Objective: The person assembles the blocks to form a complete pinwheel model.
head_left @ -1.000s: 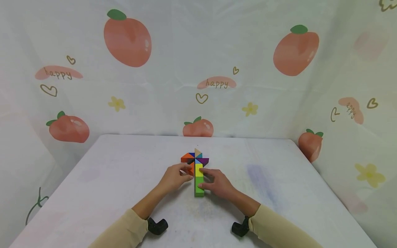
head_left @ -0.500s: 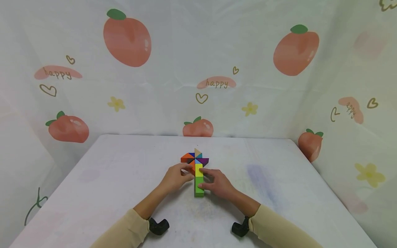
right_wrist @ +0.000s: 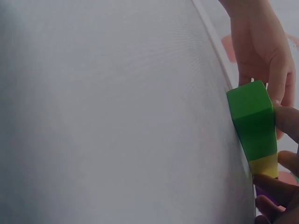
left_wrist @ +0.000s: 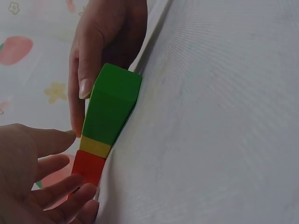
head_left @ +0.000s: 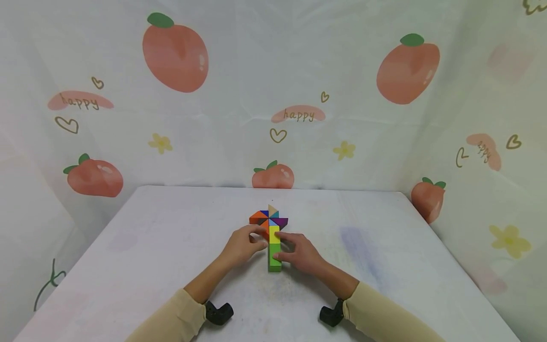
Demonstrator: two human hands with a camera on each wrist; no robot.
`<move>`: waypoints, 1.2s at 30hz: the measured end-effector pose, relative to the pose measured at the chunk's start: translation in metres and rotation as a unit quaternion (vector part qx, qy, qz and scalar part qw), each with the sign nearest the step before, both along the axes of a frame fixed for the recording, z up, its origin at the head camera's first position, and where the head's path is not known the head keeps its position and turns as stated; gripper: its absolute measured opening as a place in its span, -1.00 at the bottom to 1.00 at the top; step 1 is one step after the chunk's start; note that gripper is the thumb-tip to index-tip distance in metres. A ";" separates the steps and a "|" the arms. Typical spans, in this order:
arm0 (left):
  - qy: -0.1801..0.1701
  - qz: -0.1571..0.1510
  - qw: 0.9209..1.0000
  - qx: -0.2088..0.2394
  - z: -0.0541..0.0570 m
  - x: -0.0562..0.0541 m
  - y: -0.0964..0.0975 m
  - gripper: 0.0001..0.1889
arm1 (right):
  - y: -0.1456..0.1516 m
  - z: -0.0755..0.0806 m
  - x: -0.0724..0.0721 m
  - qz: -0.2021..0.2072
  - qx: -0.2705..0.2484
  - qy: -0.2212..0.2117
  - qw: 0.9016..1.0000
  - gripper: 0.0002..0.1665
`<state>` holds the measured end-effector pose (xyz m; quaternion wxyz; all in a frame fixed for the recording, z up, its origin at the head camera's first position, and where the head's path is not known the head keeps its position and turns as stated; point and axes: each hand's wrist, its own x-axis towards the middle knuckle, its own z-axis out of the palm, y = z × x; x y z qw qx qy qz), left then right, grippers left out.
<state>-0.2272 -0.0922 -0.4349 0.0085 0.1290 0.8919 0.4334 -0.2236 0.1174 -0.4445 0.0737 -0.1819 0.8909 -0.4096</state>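
Note:
Wooden blocks lie joined on the table in the head view. A green block (head_left: 275, 256) forms the near end of a short column, with a yellow block (head_left: 274, 235) beyond it. My left hand (head_left: 240, 244) is at the column's left; its fingers reach an orange block (left_wrist: 88, 166), partly hidden by them in the left wrist view. From the right, my right hand (head_left: 302, 251) touches the green block with its thumb and the yellow block with a finger. Triangular blocks fan out beyond, including an orange triangle (head_left: 257, 217), a purple block (head_left: 280, 222) and a natural wood triangle (head_left: 272, 210).
The white table (head_left: 179, 228) spreads around the blocks. A pale curtain (head_left: 256, 57) printed with peaches hangs behind the table's far edge. Black wrist devices (head_left: 220, 313) sit at both beige sleeves (head_left: 175, 313).
My left fingers have shifted slightly right and the near orange block now lies closer against the yellow one. The right hand has stayed in place.

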 end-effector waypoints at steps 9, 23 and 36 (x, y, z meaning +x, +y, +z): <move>0.014 -0.003 1.000 0.004 0.001 0.003 -0.005 -0.79 | -0.002 0.004 0.001 -0.008 0.012 -0.022 1.000 -0.26; 0.087 0.051 0.994 -0.028 0.007 -0.005 -0.038 -0.68 | 0.005 0.014 -0.001 -0.049 0.031 -0.048 0.997 -0.30; 0.237 0.041 0.960 -0.146 0.021 -0.021 -0.123 -0.54 | 0.074 0.025 -0.025 -0.074 0.059 0.057 0.994 -0.44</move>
